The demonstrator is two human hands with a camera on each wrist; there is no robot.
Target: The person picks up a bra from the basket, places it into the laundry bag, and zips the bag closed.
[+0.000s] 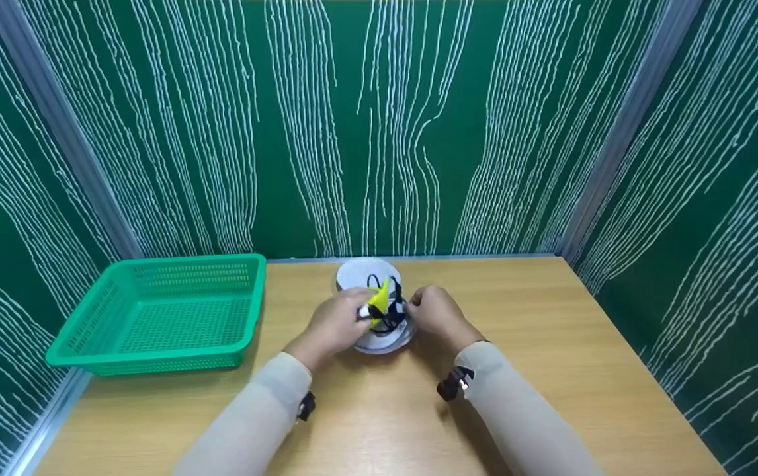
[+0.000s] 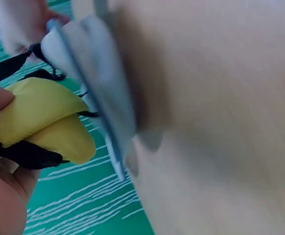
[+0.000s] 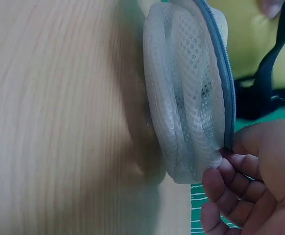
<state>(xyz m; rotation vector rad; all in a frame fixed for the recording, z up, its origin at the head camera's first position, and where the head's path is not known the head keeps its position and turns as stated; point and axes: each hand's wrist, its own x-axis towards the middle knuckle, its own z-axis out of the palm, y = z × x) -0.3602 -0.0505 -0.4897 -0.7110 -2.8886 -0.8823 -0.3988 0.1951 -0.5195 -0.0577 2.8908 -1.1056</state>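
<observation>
A white mesh laundry bag (image 3: 184,103) with a grey zipper round its rim lies on the wooden table, its round lid (image 1: 367,270) folded back towards the wall. My left hand (image 1: 336,322) grips a folded yellow bra (image 2: 47,110) with black straps, holding it over the bag's opening. In the left wrist view, the thumb presses on the yellow cups while black fabric lies in the palm. At the bag's right side, my right hand (image 3: 260,178) pinches the zippered edge between thumb and fingers. Black straps hang down beside that hand; their lower ends are hidden in the bag.
To the left on the table (image 1: 538,370) stands a green plastic basket (image 1: 154,363) with perforated walls and nothing visible inside. Green panels (image 1: 419,132) with white wavy lines enclose the back and sides, joined by grey metal posts (image 1: 617,132).
</observation>
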